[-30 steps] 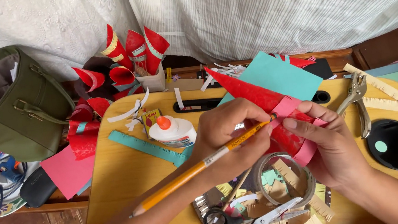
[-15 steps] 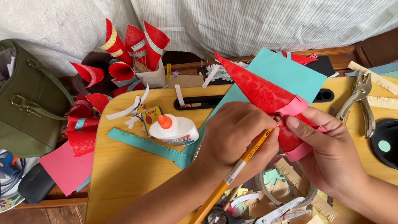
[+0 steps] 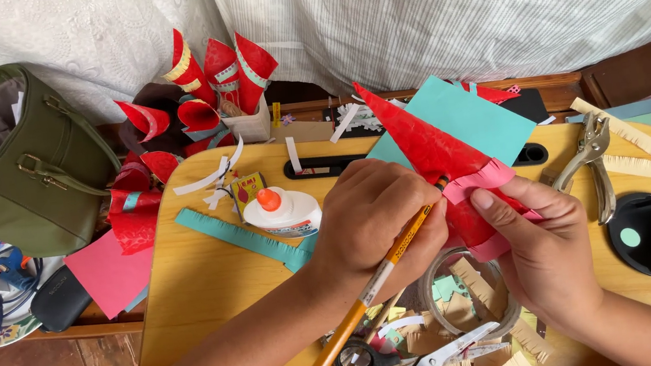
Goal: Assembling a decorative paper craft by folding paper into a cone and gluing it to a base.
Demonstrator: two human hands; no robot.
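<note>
A red paper cone [image 3: 429, 154] with a pink fringed band [image 3: 478, 181] round its wide end sits over the middle of the yellow lap desk [image 3: 200, 306], tip pointing to the far left. The right hand [image 3: 544, 247] pinches the band and cone mouth, thumb on top. The left hand [image 3: 372, 223] is closed around a yellow pencil [image 3: 365, 302], its tip at the band. Pressed hard, the pencil could likely tear or crease the thin paper. A glue bottle [image 3: 283, 211] lies just left; scissors [image 3: 413, 358] lie nearer.
</note>
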